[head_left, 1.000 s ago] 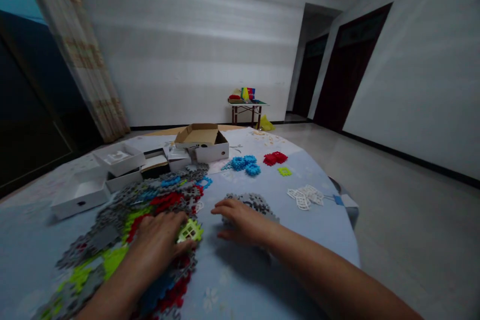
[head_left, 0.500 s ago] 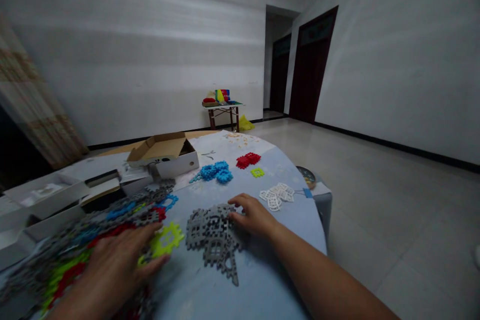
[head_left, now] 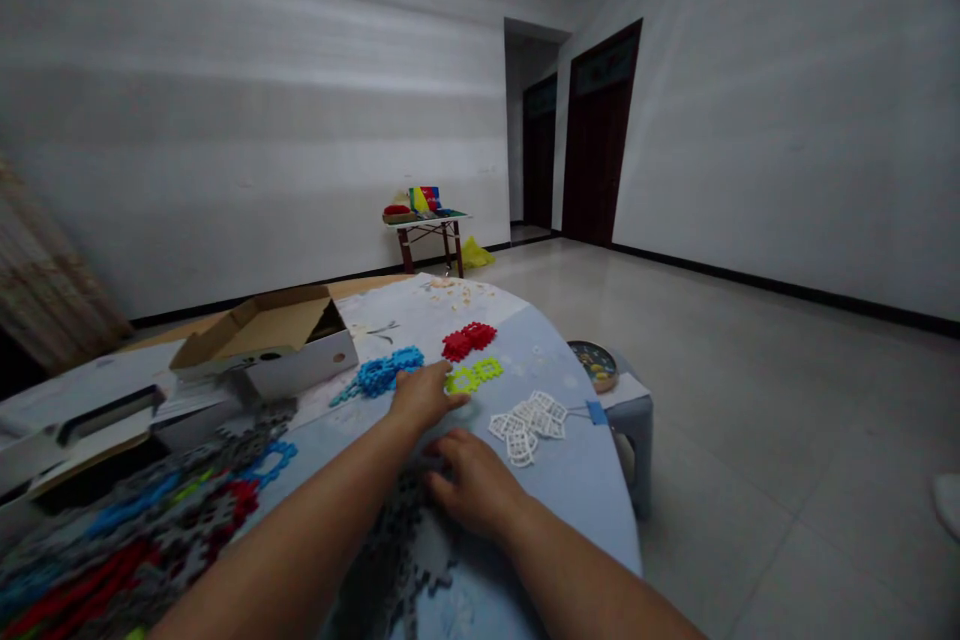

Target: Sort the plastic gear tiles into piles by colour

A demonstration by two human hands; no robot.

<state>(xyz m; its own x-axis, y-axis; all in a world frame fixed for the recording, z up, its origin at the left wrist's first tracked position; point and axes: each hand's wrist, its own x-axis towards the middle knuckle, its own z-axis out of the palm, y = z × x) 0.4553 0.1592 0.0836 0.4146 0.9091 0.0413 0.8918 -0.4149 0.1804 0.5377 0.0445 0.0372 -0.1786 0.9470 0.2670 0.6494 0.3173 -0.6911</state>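
My left hand (head_left: 424, 402) reaches across the table, its thumb and fingers closed around the near edge of a lime-green toothed building piece (head_left: 463, 381). Another lime-green piece (head_left: 490, 369) lies just to its right. Close below, my right hand (head_left: 476, 482) rests by the pile of grey toothed pieces (head_left: 409, 520), fingers curved and apart; I see no piece gripped in it. My left forearm hides part of that pile. Blue pieces (head_left: 386, 372) sit left of my left hand, red pieces (head_left: 469, 340) beyond it, and white lattice pieces (head_left: 529, 425) to the right.
A mixed heap of grey, red and blue pieces (head_left: 150, 530) covers the table's left side. Behind it stand an open cardboard box (head_left: 300, 365) and white boxes. A stool (head_left: 634, 420) with a round tin (head_left: 595, 363) stands beyond the table's right edge.
My left hand has carried the lime-green piece from the mixed heap up and right, beside the other lime-green one. My right hand stays by the grey pile. The view has shifted slightly right.
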